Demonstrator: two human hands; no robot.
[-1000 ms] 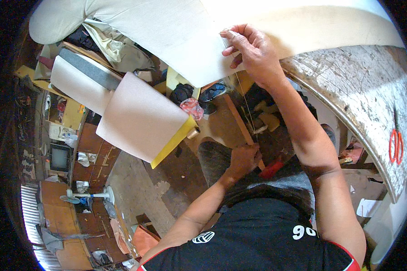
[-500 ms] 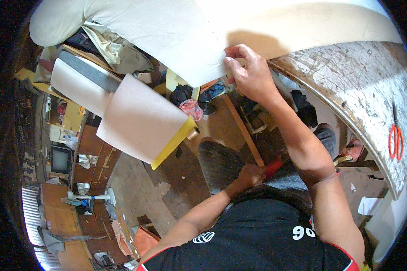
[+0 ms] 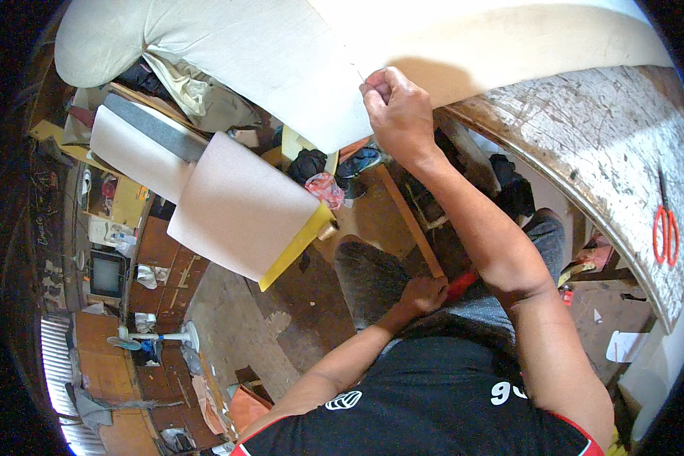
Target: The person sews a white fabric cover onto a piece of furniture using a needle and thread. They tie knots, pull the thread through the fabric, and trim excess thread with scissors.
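Observation:
White fabric [image 3: 281, 83] covers a large padded piece along the top, with a beige panel [image 3: 555, 45] to its right. My right hand [image 3: 397, 114] is at the fabric's lower right edge, fingers curled and pinched. A thin, needle-like pin [image 3: 362, 77] sticks out from its fingertips against the cloth. Low over my lap, my left hand [image 3: 424, 295] is closed beside a red object [image 3: 461, 285]; what it grips, if anything, is hidden. Orange-handled scissors [image 3: 665, 235] lie on the worn table at the right.
The scratched table [image 3: 585, 129] curves along the right, its edge near my right forearm. Pale sheet material [image 3: 243, 205] with a yellow edge stands at left. A wooden strip [image 3: 410, 220] slants beside my lap. A fan [image 3: 159, 336] and cabinets [image 3: 114, 365] are at lower left.
My right hand has shifted a little left along the fabric, and its fingers have drawn together into a pinch, with the pin now showing. My left hand stays at my lap.

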